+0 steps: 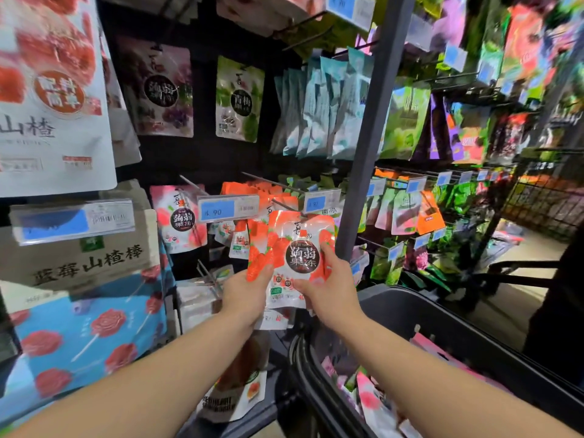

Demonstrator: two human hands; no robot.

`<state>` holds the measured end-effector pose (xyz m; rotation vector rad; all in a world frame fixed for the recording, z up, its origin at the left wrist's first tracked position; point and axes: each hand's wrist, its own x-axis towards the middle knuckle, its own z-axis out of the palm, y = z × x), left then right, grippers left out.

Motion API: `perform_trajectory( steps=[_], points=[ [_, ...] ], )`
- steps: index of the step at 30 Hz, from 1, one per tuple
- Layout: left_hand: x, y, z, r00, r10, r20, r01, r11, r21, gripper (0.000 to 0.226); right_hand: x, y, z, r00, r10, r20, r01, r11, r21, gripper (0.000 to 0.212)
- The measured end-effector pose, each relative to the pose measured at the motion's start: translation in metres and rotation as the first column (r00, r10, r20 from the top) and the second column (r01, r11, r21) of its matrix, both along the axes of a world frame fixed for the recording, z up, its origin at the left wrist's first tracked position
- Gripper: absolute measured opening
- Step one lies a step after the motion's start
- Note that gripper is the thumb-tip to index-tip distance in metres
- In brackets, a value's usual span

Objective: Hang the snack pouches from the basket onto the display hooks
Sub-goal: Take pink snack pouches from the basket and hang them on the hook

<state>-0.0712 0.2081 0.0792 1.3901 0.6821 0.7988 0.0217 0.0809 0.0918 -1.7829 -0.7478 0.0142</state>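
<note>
Am holding red pouches (pixel 300 248) up near hook (pixel 271 182): left hand (pixel 249 290) pinching lower-left corner, right hand (pixel 328 292) clasping right edge. Am judging risk: price tag (pixel 322 202) blocking hook tip, hang hole missing, pouches dropping beside basket (pixel 442 314).

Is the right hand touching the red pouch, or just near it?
Touching. The head view shows the right hand gripping the red pouch at its lower right edge, thumb on the front.

A blue price label (pixel 228 209) hangs left of a grey post (pixel 366 153).
</note>
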Motion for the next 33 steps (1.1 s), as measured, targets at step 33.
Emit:
perform_trajectory(
  steps=[33],
  points=[
    [-0.016, 0.075, -0.019, 0.948, 0.272, -0.164, -0.270, 0.962, 0.031, 0.028, 0.099, 0.098, -0.021, 0.996, -0.076, 0.043, 0.085, 0.961, -0.264, 0.079]
  ],
)
